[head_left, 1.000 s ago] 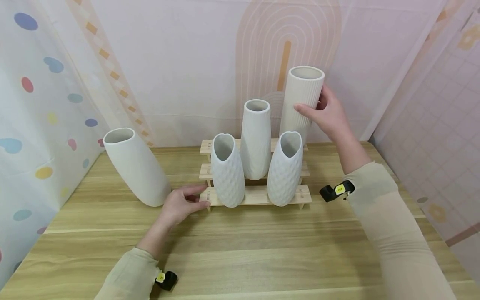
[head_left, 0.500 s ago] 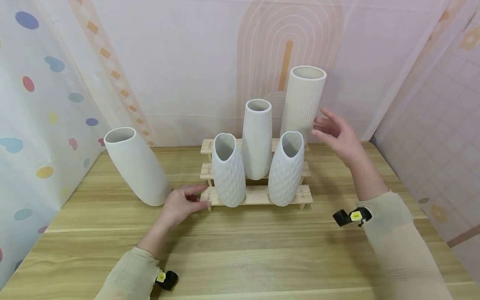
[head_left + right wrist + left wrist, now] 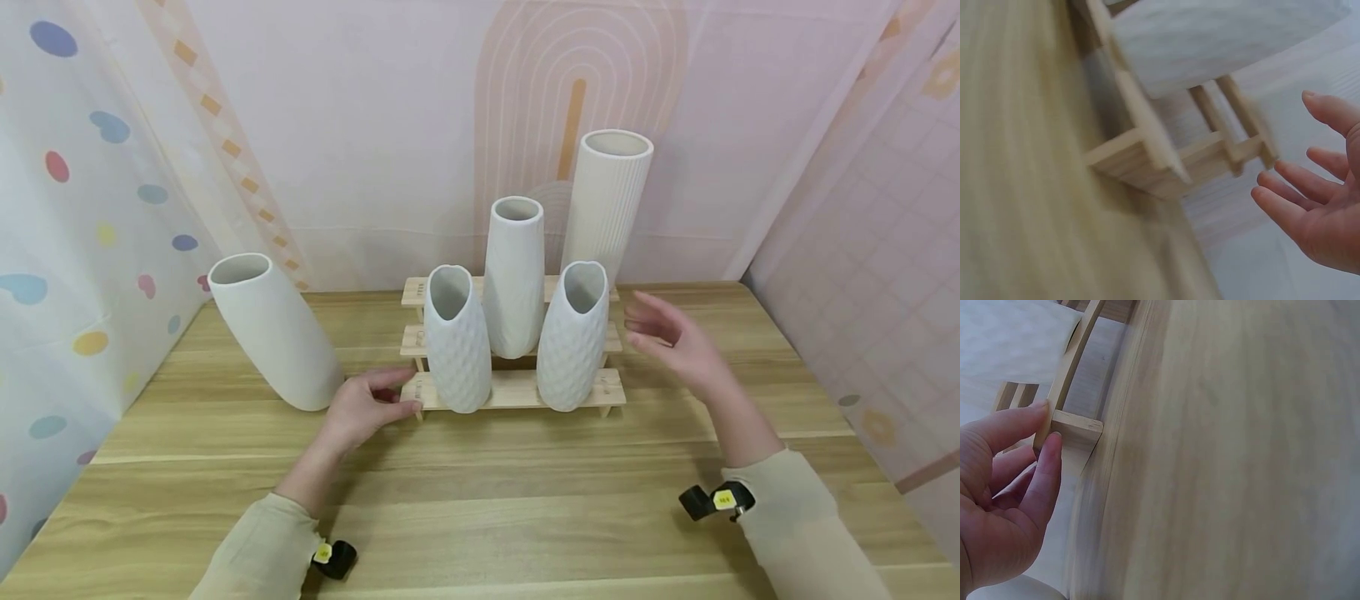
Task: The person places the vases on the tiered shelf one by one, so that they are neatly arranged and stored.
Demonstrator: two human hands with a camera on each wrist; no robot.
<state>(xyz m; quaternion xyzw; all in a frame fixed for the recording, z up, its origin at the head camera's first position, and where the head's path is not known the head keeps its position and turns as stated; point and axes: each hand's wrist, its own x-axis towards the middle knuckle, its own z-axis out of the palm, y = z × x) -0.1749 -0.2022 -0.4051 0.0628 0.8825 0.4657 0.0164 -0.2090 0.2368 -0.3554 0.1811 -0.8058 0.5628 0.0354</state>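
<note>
A three-step wooden display stand (image 3: 513, 390) sits on the table, bearing several white vases. My left hand (image 3: 365, 408) pinches the left end of its lowest step; the left wrist view shows thumb and fingers on either side of the board (image 3: 1054, 412). My right hand (image 3: 678, 346) hovers off the stand's right side with fingers apart, holding nothing. Two dimpled vases (image 3: 459, 358) with slanted mouths stand on the lowest step, the right-hand dimpled vase (image 3: 573, 350) being nearer my right hand. A slim vase (image 3: 514, 275) stands on the middle step, a tall ribbed vase (image 3: 609, 200) on the top one.
Left of the stand, a large smooth vase (image 3: 273, 333) stands on the wooden table (image 3: 510, 508), close to my left hand. A printed curtain (image 3: 375, 125) hangs behind the table, with more fabric (image 3: 67, 250) at the left side.
My right hand has let go of the tall ribbed vase and moved down and toward me, to beside the stand. The vase stays on the top step. My left hand has not moved.
</note>
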